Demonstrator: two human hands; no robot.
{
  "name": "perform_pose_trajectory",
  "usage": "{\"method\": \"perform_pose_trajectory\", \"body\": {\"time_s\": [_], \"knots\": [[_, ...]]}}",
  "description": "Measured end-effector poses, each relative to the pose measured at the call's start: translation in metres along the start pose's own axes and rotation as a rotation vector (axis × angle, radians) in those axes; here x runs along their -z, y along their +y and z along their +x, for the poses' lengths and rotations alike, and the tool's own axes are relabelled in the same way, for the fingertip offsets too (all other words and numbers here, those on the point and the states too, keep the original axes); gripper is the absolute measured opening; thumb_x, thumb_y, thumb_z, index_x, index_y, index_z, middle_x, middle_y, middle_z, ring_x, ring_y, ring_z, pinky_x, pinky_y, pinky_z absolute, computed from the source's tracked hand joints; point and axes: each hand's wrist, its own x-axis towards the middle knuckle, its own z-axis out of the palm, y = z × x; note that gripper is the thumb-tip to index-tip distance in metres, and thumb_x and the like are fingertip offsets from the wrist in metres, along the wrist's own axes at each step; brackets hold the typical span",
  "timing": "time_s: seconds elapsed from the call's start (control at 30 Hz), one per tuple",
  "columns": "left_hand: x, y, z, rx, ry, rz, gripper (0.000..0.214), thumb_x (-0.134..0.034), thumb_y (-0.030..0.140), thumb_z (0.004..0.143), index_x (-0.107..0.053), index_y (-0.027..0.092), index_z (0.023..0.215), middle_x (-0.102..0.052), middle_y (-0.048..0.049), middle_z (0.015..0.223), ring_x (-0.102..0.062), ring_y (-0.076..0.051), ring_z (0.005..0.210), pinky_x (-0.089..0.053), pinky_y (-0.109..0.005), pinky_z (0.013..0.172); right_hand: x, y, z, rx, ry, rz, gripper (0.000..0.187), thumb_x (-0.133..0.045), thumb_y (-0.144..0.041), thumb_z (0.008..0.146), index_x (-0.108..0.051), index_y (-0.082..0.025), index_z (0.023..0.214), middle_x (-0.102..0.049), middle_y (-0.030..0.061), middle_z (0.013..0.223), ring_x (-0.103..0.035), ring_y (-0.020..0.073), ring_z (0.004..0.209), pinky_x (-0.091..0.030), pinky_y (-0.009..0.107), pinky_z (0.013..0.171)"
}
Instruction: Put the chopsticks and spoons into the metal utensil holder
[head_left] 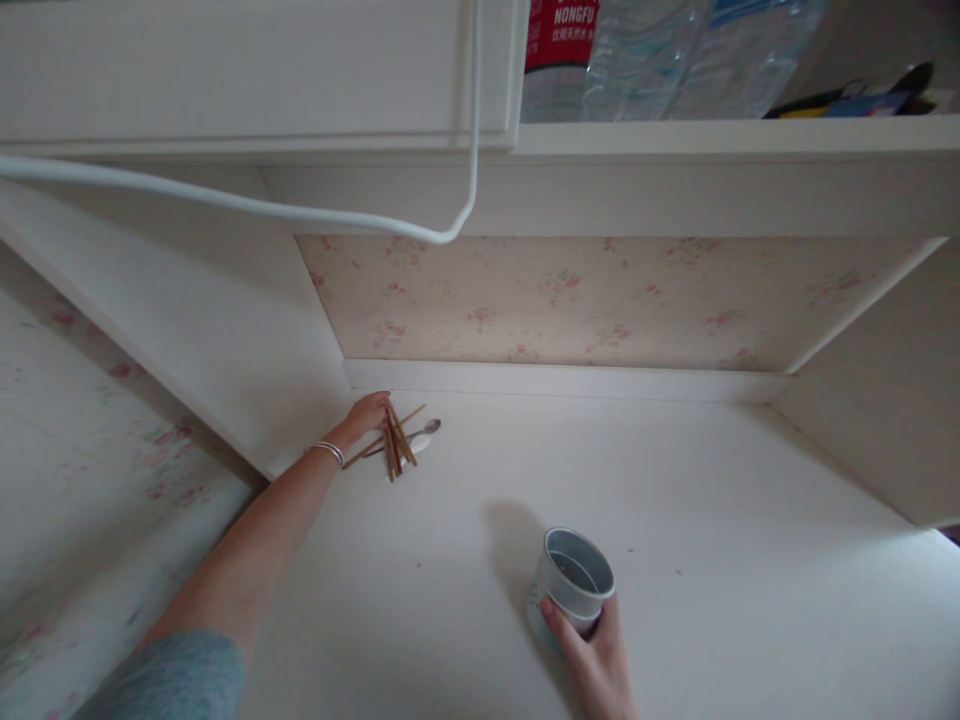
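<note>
At the back left corner of the white desktop, my left hand (pixel 370 412) is closed around the upper ends of several wooden chopsticks (pixel 397 446), which fan out downward. Beneath them, another chopstick lies slantwise on the surface. Beside the bundle rest a metal spoon (pixel 432 427) and a white spoon (pixel 417 444), both partly covered by the chopsticks. My right hand (pixel 592 655) grips a grey-white metal cup (pixel 576 575) near the front middle, thumb on its near left side. The cup tilts toward me. Small dark bits show inside it, too small to name.
The white desktop (pixel 720 480) carries a few small specks. Side panels and a flowered back wall (pixel 555 300) enclose it. Overhead, a shelf (pixel 735 140) holds water bottles (pixel 645 60), and a white cable (pixel 300 212) hangs across the upper left.
</note>
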Motion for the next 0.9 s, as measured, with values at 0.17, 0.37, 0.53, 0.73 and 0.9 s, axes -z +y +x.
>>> {"method": "perform_pose_trajectory", "body": {"time_s": [0.17, 0.37, 0.53, 0.73, 0.9], "knots": [[0.007, 0.008, -0.001, -0.181, -0.01, 0.092, 0.046, -0.048, 0.012, 0.083, -0.058, 0.018, 0.127, -0.061, -0.0071, 0.13, -0.057, -0.018, 0.115, -0.046, -0.027, 0.098, 0.001, 0.003, -0.001, 0.02, -0.023, -0.002, 0.07, -0.078, -0.048, 0.069, -0.049, -0.02, 0.126, -0.066, 0.0105, 0.117, -0.06, 0.03, 0.106, -0.047, 0.04, 0.09], [0.005, 0.002, -0.019, -0.187, 0.006, 0.272, 0.037, -0.052, 0.039, 0.085, -0.064, 0.016, 0.112, -0.062, -0.0144, 0.126, -0.051, -0.027, 0.125, -0.039, -0.035, 0.103, 0.001, 0.0, -0.001, 0.017, -0.011, -0.006, 0.066, -0.078, -0.048, 0.068, -0.052, -0.02, 0.122, -0.068, 0.0101, 0.114, -0.06, 0.0307, 0.105, -0.047, 0.041, 0.09], [-0.014, -0.01, -0.041, -0.048, -0.061, 0.384, 0.054, -0.063, 0.057, 0.071, -0.065, 0.014, 0.103, -0.066, -0.0212, 0.113, -0.065, -0.032, 0.1, -0.049, -0.035, 0.078, 0.001, -0.002, -0.002, 0.027, -0.026, -0.008, 0.066, -0.077, -0.049, 0.069, -0.051, -0.02, 0.122, -0.067, 0.0096, 0.113, -0.06, 0.0299, 0.104, -0.046, 0.041, 0.091], [-0.01, -0.015, -0.045, -0.055, -0.127, 0.384, 0.03, -0.06, 0.031, 0.074, -0.066, 0.019, 0.101, -0.073, -0.0138, 0.098, -0.069, -0.026, 0.083, -0.048, -0.029, 0.065, 0.0, -0.001, -0.003, 0.054, -0.038, -0.022, 0.066, -0.076, -0.048, 0.071, -0.049, -0.02, 0.124, -0.067, 0.0098, 0.116, -0.06, 0.0293, 0.106, -0.046, 0.042, 0.091], [0.0, -0.012, -0.048, -0.139, -0.114, 0.344, 0.029, -0.057, 0.02, 0.075, -0.067, 0.025, 0.102, -0.072, -0.008, 0.108, -0.066, -0.024, 0.098, -0.048, -0.028, 0.077, 0.0, -0.002, -0.003, 0.081, -0.008, -0.011, 0.063, -0.079, -0.046, 0.067, -0.054, -0.02, 0.119, -0.069, 0.0093, 0.111, -0.062, 0.0299, 0.102, -0.048, 0.041, 0.088]]}}
